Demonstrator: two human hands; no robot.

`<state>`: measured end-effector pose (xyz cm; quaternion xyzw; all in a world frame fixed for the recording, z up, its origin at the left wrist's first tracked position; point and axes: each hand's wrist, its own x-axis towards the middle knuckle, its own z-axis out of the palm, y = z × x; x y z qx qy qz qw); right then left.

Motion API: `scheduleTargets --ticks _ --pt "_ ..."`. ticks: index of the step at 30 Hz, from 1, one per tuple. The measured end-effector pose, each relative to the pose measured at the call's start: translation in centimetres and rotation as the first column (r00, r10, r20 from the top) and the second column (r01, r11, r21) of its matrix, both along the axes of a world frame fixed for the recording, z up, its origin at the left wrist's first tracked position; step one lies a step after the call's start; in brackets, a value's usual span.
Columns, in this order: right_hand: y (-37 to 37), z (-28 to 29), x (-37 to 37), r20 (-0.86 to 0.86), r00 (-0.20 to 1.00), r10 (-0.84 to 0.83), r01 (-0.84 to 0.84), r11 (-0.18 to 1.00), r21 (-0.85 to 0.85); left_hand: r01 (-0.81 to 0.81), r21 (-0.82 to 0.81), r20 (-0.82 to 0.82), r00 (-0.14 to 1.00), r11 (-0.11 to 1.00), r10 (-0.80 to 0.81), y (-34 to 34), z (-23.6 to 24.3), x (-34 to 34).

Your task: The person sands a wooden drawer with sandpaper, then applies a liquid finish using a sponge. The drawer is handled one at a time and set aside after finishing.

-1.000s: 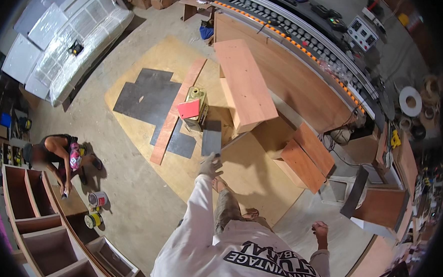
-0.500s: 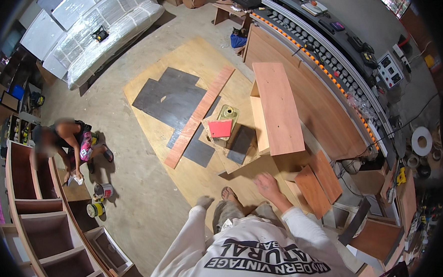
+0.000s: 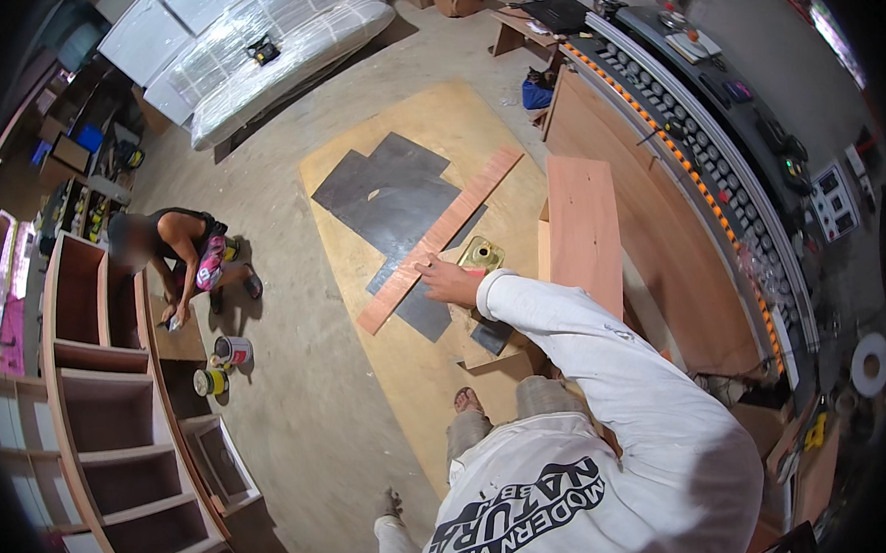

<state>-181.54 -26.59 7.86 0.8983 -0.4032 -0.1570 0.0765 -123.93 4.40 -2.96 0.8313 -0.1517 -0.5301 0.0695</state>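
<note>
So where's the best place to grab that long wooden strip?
Probably the middle of the wooden strip, fingers over both long edges, coming from the right, where the right hand is: it lies flat across dark sheets, long and narrow, so a middle grip should balance.

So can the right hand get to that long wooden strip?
Probably yes: the right hand is stretched right to the long wooden strip, and nothing seems to block its fingers. Whether they touch is hard to tell.
</note>
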Motion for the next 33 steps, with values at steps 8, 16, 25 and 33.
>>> scheduleTargets --ticks 8,16,25,33 --pt "-2.8 6.5 -5.6 0.284 0.88 0.381 -0.407 0.913 0.035 0.178 0.123 -0.142 0.977 0.976 -0.16 13.0 -0.3 -18.3" --pt "3.9 18.3 -15.5 0.798 -0.206 -0.567 -0.085 0.822 0.563 0.474 -0.066 -0.194 0.857 0.878 -0.477 7.9 -5.4 -26.6" --pt "19.0 22.0 -20.1 -0.611 -0.574 -0.545 -0.664 0.747 -0.043 0.741 -0.438 0.269 0.649 0.51 -0.712 -14.3 -0.6 -35.9" --pt "23.2 24.8 -14.8 -0.652 -0.599 -0.465 -0.447 0.87 -0.209 0.357 -0.846 -0.011 0.73 0.396 -0.683 -25.4 3.2 -46.5"
